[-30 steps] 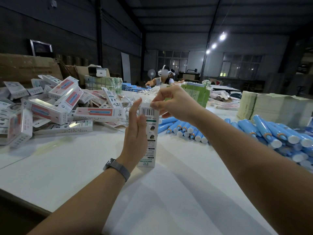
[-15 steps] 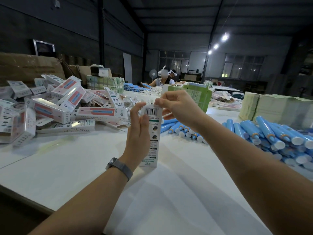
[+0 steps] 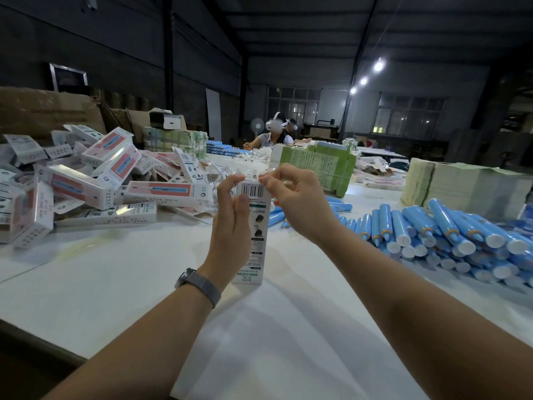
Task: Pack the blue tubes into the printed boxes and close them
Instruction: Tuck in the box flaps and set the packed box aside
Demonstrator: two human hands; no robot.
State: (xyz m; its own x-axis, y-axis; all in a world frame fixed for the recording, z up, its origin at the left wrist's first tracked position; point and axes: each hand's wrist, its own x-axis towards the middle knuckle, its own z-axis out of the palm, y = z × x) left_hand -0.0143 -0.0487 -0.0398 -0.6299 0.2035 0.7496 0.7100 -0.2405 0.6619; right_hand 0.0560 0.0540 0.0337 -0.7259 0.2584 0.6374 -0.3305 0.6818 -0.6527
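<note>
White barcoded box (image 3: pixel 251 226) gripped by both hands

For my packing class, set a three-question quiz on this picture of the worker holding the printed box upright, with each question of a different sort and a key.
1. True or false: the box stands upright with its barcode end on top.
2. Which hand holds the box along its side? A) left B) right
3. Fill in: the loose blue tubes lie on the table to the worker's ____.

Key:
1. True.
2. A; the right hand pinches at the top end.
3. Right.
</note>
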